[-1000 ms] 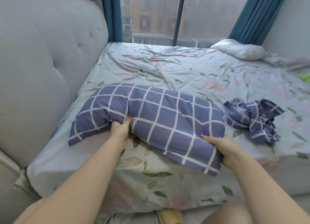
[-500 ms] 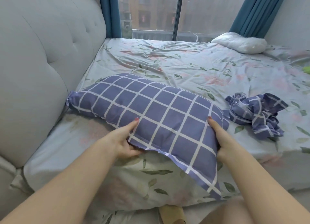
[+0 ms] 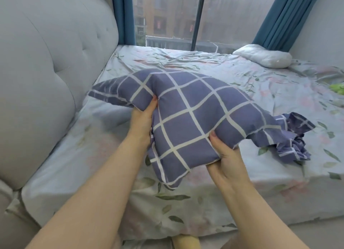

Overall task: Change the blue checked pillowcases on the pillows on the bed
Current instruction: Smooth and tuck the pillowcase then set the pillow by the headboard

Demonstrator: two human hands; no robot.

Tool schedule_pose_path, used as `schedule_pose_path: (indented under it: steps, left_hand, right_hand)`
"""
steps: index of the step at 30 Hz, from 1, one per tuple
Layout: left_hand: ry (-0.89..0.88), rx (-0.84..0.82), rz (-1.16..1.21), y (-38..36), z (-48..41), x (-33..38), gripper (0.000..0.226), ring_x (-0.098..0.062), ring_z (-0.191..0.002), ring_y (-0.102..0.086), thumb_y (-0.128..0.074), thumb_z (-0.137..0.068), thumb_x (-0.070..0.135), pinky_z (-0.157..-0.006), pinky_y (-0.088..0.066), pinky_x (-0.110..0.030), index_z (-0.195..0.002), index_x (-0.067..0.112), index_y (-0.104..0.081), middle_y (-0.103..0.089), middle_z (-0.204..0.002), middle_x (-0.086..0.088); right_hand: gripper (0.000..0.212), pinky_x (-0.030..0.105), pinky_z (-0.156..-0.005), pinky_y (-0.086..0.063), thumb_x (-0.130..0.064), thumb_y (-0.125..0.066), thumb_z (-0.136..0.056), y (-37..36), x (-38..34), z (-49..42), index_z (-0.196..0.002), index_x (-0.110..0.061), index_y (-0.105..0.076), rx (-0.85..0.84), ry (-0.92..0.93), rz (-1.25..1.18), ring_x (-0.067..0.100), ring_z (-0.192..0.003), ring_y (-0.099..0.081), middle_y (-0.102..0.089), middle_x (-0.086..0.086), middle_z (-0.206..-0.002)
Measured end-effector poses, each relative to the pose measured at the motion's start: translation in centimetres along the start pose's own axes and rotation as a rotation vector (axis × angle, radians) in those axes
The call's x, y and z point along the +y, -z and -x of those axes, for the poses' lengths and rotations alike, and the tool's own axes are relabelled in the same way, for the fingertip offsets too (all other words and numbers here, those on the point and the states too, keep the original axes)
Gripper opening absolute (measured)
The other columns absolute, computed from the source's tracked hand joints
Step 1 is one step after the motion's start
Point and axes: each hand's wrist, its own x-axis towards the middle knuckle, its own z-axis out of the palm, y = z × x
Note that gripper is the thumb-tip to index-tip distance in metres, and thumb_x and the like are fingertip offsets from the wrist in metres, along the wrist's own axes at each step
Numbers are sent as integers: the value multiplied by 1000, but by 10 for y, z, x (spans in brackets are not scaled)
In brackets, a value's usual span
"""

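Two-handedly holds the blue checked pillow point(image 3: 195, 109) up over the near edge of the floral-sheeted bed point(image 3: 242, 183), left hand point(image 3: 142, 118) fingers clamped on its left side, right hand point(image 3: 226, 155) pinching its lower edge, just left of a crumpled checked pillowcase point(image 3: 296, 138) lying on the sheet.

1. A grey tufted headboard point(image 3: 46, 81) runs along the left side.
2. Teal curtains point(image 3: 275, 15) frame a tall window point(image 3: 167, 12), with a brown building outside.
3. Something green point(image 3: 337, 88) lies at the right edge.

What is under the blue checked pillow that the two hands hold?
Floral sheet. The pillow covers the sheet directly beneath and part of a crumpled checked pillowcase at its right corner.
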Motion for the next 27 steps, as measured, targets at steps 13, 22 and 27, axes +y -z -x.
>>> schedule_pose_path:
  steps: [13,22,27]
  left_hand:
    - [815,25,-433,54,19,-8,54,-34,-98,-70,-84,-74,36,-82,-57,-50,-117,9,-64,-74,-107,-15]
    - [584,79,-441,66,40,8,32,-26,-67,-69,-73,-86,15,-59,-58,-34,-109,-6,-66,-71,-90,-20]
    - [536,93,-753,99,31,20,17,-20,-66,-63,-69,-90,11,-50,-52,-24,-106,6,-67,-69,-75,-10]
  right_hand:
    - [40,44,-56,-58,-15,-77,-82,25,52,-39,-118,-5,-64,385,-631,213,34,-81,-73,-74,18,-98]
    - [33,32,-49,-55,-25,-72,-88,-13,72,-22,-114,-9,-61,310,-587,205,27,-81,-70,-72,11,-103]
    - [48,48,-68,-58,-24,-82,-77,-26,75,-18,-114,-13,-53,383,-582,79,30,-83,-65,-67,11,-101]
